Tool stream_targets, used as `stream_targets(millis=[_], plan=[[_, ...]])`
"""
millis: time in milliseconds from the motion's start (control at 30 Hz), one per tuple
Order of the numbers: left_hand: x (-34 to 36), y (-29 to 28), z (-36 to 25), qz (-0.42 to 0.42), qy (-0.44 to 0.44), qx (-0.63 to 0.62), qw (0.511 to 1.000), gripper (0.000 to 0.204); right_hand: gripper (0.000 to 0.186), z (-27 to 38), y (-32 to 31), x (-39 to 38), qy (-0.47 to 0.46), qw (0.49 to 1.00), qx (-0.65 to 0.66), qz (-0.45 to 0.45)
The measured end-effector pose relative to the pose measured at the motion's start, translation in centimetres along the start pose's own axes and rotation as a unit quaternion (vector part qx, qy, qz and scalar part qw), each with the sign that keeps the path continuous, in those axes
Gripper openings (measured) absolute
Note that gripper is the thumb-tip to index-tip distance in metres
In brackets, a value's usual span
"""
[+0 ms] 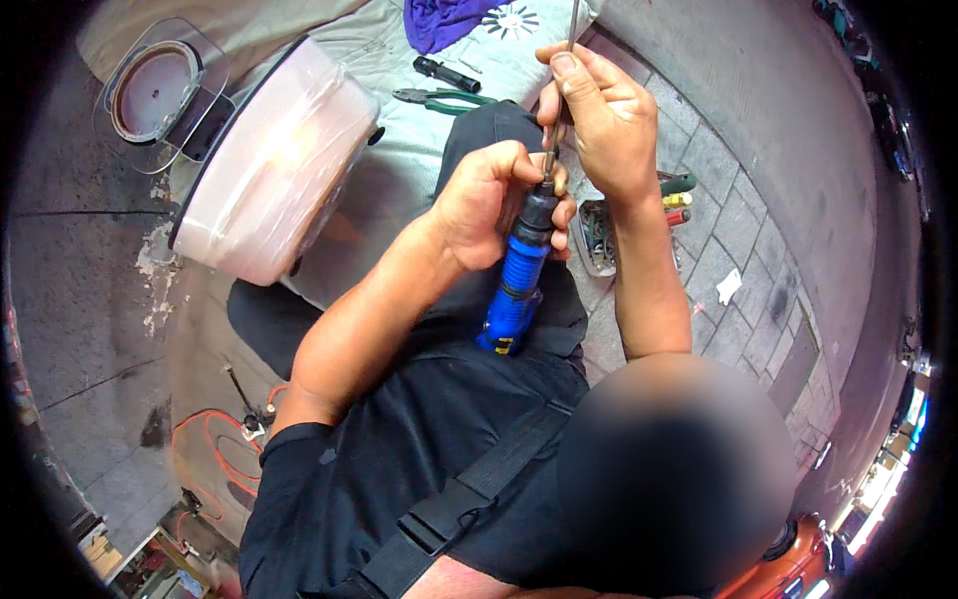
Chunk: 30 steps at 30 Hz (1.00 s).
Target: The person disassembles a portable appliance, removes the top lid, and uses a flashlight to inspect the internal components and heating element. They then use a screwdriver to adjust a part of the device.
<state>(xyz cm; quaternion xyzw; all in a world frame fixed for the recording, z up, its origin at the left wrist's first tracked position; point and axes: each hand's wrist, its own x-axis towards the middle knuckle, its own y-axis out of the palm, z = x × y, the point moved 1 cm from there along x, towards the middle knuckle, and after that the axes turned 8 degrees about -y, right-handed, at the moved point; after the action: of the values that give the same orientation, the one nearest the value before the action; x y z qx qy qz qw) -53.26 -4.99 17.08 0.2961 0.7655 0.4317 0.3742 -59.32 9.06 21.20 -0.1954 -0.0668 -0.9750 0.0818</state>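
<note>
A blue and black straight-bodied hand tool (519, 285) stands tilted over my lap. My left hand (479, 200) is closed around its black nose end, thumb near the tip. A long thin metal rod (572, 30) rises from the nose and passes out at the top edge. My right hand (606, 120) pinches this rod between thumb and fingers, just above my left hand. Whether the rod is seated in the tool is hidden by my fingers. Green-handled pliers (444, 101) and a black flashlight (446, 74) lie on the pale cloth beyond my left hand.
A plastic-wrapped translucent bin (279, 165) stands at left, beside a round-topped object (155, 92). A purple cloth (439, 22) and white slotted disc (511, 20) lie at the far side. Right of my knee sits a tray (597, 240) near screwdriver handles (678, 200). An orange hose (205, 439) lies lower left.
</note>
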Motion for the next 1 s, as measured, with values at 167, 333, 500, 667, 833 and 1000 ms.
stream_targets(millis=[167, 333, 500, 667, 833, 1000], plan=[[0.2, 0.3, -0.5, -0.01, -0.026, -0.008, 1.0, 0.029, 0.026, -0.2, -0.4, 0.1, 0.004, 1.0, 0.018, -0.001], [0.1, 0.6, -0.7, -0.003, -0.027, -0.011, 1.0, 0.03, 0.026, -0.2, -0.6, 0.3, 0.01, 0.999, 0.037, 0.002], [0.2, 0.7, -1.1, -0.006, -0.033, 0.009, 0.999, 0.03, 0.027, 0.0, -0.8, 0.3, 0.003, 0.999, 0.028, 0.02], [0.0, 1.0, -1.9, -0.024, -0.052, 0.045, 0.997, 0.026, 0.029, 0.3, -0.8, 0.2, -0.014, 0.999, 0.028, 0.03], [-0.2, 1.4, -2.6, -0.094, -0.048, 0.063, 0.992, 0.027, 0.027, 0.1, -1.1, 0.4, -0.024, 0.997, 0.059, 0.033], [-0.3, 2.7, -2.2, -0.17, -0.032, 0.086, 0.981, 0.024, 0.026, 0.4, -0.8, -0.1, 0.042, 0.997, 0.041, 0.043]])
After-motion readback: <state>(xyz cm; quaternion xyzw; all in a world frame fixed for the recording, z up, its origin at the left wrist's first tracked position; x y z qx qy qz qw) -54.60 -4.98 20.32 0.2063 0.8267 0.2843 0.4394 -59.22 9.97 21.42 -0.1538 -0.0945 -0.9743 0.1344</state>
